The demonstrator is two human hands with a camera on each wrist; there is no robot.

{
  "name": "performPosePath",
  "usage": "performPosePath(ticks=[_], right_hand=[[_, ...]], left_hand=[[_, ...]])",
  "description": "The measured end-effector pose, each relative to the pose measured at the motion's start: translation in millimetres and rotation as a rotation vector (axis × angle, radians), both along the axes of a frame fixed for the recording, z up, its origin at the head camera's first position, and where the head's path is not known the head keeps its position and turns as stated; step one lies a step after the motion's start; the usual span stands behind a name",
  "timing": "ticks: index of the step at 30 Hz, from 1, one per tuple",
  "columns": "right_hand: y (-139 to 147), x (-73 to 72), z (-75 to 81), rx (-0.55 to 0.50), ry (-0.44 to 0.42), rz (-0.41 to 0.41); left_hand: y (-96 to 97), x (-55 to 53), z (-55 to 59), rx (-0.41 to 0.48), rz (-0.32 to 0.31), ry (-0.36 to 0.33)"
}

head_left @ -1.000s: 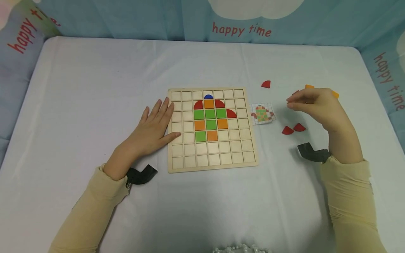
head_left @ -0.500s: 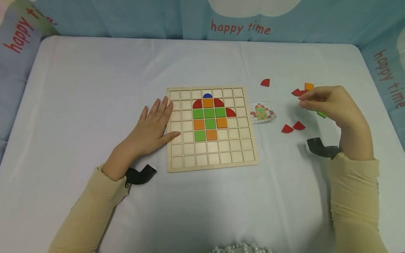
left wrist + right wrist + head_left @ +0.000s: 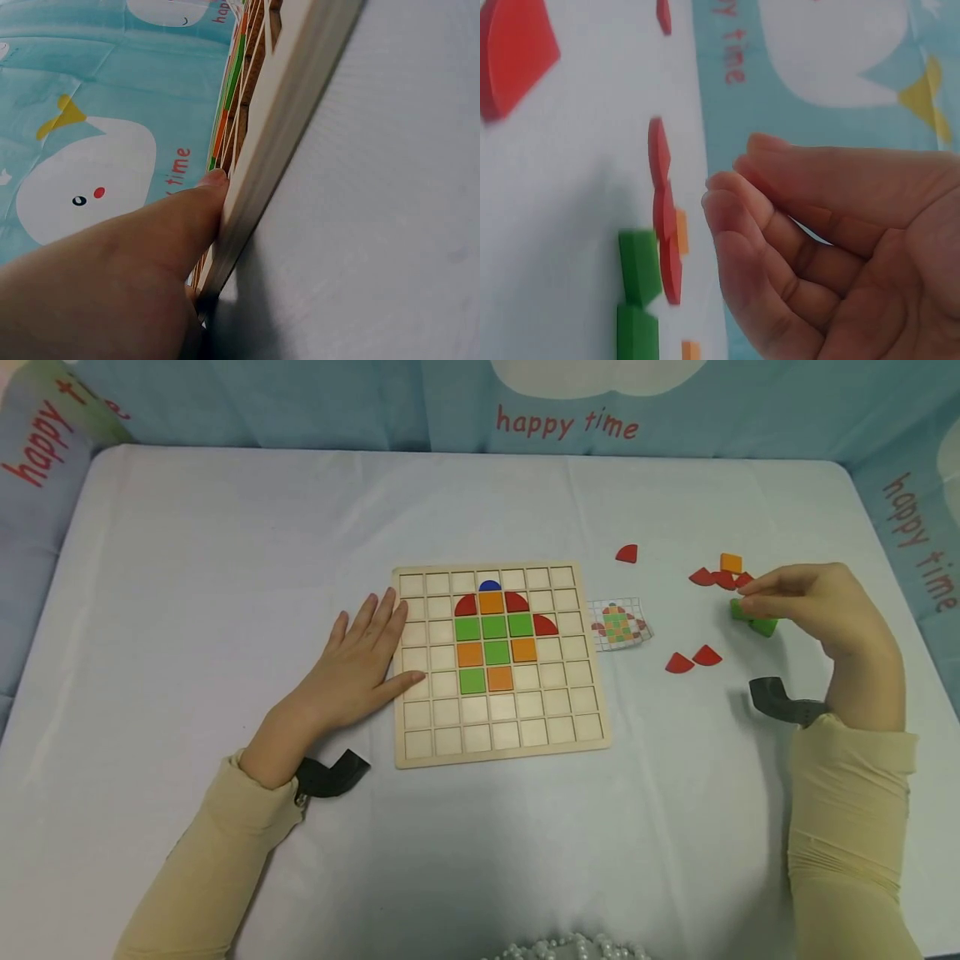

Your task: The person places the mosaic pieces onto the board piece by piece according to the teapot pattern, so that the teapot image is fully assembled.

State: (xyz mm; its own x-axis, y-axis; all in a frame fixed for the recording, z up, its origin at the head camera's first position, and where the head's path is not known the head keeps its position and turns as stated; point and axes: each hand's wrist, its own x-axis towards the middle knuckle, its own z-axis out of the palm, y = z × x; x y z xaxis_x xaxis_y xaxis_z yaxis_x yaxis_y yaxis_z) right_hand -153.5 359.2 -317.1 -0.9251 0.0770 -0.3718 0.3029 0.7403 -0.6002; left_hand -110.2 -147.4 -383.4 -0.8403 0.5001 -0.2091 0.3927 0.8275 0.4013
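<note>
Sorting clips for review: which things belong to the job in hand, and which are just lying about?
Likely part of the job:
wooden grid board, left hand at its edge
tiles set in it
pattern card
loose red quarter-circle tiles
loose orange tiles
loose green tiles, right hand near

Just around:
white tablecloth
"happy time" backdrop
pearl-like beads

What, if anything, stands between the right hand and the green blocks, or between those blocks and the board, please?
Nothing visible separates the right hand from the green blocks. Toward the board lie the picture card and, slightly aside, two red pieces; lifted blocks should probably clear these.
</note>
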Motion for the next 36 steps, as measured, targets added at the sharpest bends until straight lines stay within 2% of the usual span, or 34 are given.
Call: performPosePath(ticks=[9, 16, 24, 36], right_hand=[[16, 0.2, -8.6, -0.016, -0.037, 0.004], [28, 0.5, -14.9, 0.067, -0.040, -0.008], [41, 3.0, -17.4, 0.067, -0.085, -0.007], [49, 5.2, -23.8, 0.053, -0.071, -0.071]], left_hand=[[0.4, -0.2, 0.6, -0.002, -0.002, 0.000], [0.3, -0.1, 1.5, -0.003, 0.000, -0.004], [0.3, -0.3, 0.3, -0.003, 0.001, 0.000], [0.0, -0.3, -0.1, 0.000, -0.002, 0.004]])
